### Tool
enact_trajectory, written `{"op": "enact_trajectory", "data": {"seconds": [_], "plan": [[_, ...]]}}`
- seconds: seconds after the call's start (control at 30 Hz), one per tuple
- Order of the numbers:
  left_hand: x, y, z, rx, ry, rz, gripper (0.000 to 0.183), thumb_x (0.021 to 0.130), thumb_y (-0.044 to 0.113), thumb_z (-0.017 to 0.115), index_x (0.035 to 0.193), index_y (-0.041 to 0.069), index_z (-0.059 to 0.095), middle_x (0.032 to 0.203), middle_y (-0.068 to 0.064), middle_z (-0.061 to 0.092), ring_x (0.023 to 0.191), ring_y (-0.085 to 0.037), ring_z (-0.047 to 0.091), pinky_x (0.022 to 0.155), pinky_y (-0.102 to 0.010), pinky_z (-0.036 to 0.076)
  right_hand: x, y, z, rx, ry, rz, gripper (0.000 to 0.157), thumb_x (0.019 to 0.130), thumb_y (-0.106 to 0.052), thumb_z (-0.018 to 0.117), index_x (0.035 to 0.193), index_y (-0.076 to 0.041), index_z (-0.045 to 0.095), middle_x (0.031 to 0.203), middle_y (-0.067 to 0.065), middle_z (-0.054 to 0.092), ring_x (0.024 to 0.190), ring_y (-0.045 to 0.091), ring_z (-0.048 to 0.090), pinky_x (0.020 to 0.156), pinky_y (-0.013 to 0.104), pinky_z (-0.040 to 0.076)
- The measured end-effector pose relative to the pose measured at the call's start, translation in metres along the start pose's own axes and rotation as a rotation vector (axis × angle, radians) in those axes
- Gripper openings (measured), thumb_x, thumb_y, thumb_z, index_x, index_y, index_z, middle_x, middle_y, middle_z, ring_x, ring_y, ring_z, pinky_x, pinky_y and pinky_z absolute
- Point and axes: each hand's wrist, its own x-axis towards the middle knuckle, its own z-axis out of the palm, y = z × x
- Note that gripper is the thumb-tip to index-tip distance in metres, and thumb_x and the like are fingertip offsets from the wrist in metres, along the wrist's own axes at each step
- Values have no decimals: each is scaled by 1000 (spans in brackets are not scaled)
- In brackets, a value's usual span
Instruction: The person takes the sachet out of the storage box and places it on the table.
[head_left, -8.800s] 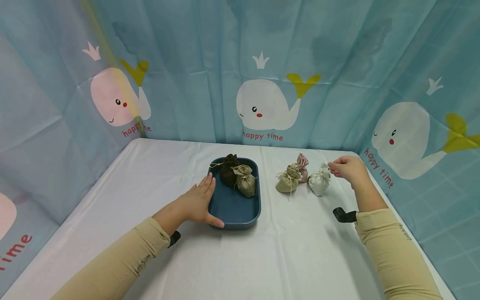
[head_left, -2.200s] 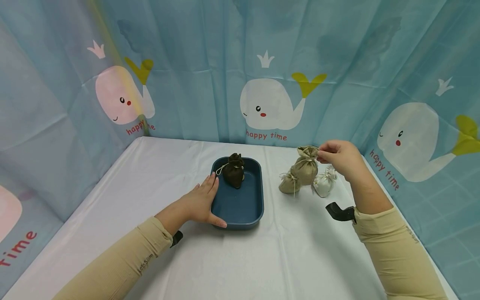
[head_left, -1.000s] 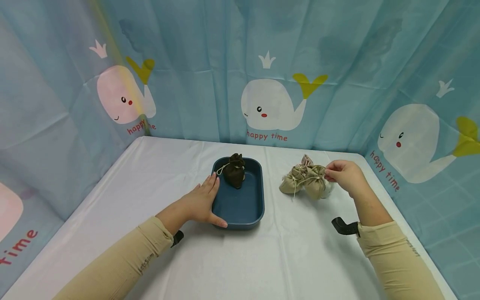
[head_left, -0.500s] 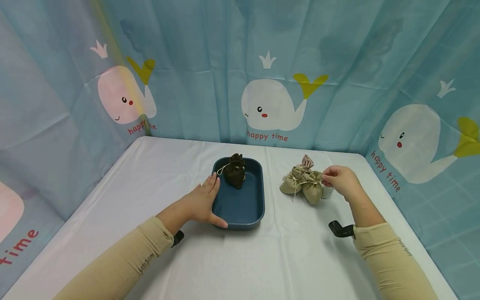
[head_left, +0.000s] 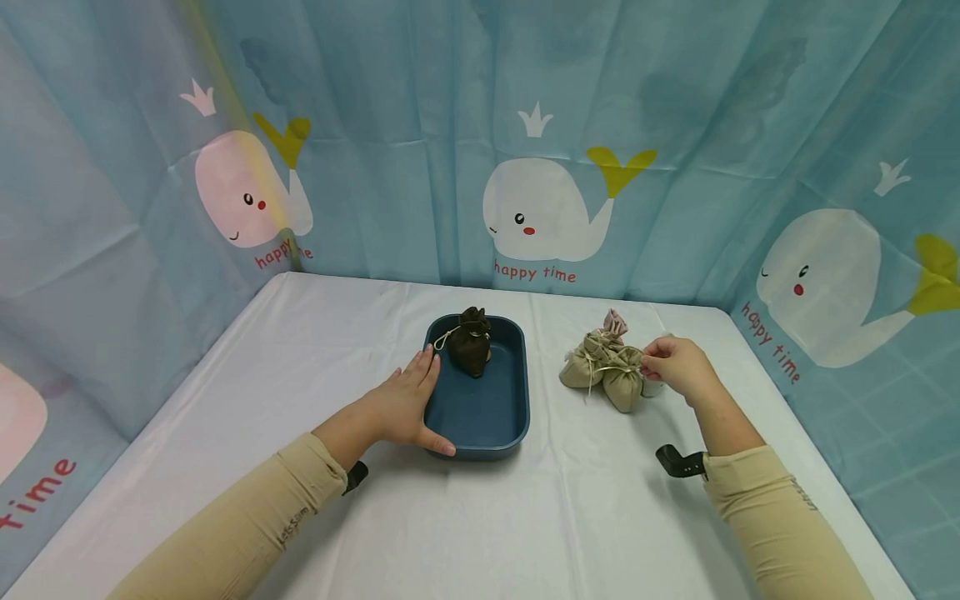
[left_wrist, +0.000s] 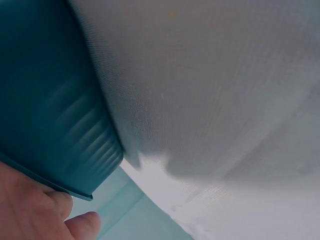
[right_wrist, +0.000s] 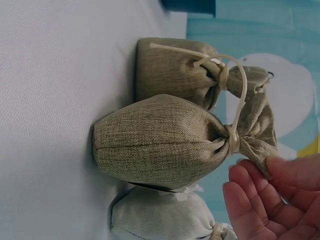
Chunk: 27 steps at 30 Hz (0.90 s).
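My left hand (head_left: 397,408) lies with straight fingers along the left rim of a dark blue rectangular tray (head_left: 480,429). A dark brown drawstring pouch (head_left: 470,346) sits in the tray's far part. To the right, my right hand (head_left: 678,367) pinches the gathered top of a khaki drawstring pouch (head_left: 622,390) between thumb and fingers; in the right wrist view this pouch (right_wrist: 155,142) stands on the cloth. Beside it is another khaki pouch (head_left: 579,369), with a pink pouch (head_left: 615,323) behind. A white pouch (head_left: 652,388) is partly hidden behind the held pouch and my hand.
A white cloth (head_left: 480,533) covers the table. Blue curtains (head_left: 375,208) with whale prints hang at the back and both sides. The left wrist view shows the tray's ribbed outer wall (left_wrist: 75,125).
The held khaki pouch was in the tray beside the brown one; it was then carried right, lowered, and shifted slightly left and nearer among the other pouches. The left hand stays on the tray.
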Motion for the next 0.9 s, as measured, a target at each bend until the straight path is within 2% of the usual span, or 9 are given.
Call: {"op": "enact_trajectory", "data": {"seconds": [0.3,0.53,0.67,0.9], "plan": [[0,-1,1,12,-7,-7,140,49,89,50,145,5,-7,151,-15,-13,139,-26,-10,108,-50,14,-1,0,-4,4,-4,18,22,92,-12,55,101,8,59,88,15,65,73,14,62,67,27,52],[1,-1,2,-17,-8,-10,141,49,89,51,145,5,-7,151,-15,-13,139,-26,-11,108,-50,14,-2,-4,-12,13,-1,8,27,93,-19,53,104,6,59,95,16,65,84,23,65,81,43,50],[0,0,1,-10,-8,-6,140,50,88,52,145,3,-6,151,-16,-12,139,-27,-9,108,-50,15,-1,-10,-18,1,16,-8,31,94,-24,51,107,4,58,101,19,63,91,29,63,84,45,48],[-1,1,-2,-17,-9,-2,140,50,87,55,146,3,-5,151,-17,-11,139,-28,-8,108,-51,16,0,-24,-23,-27,40,-59,34,94,-29,52,107,1,59,105,20,61,95,31,60,83,45,47]]}}
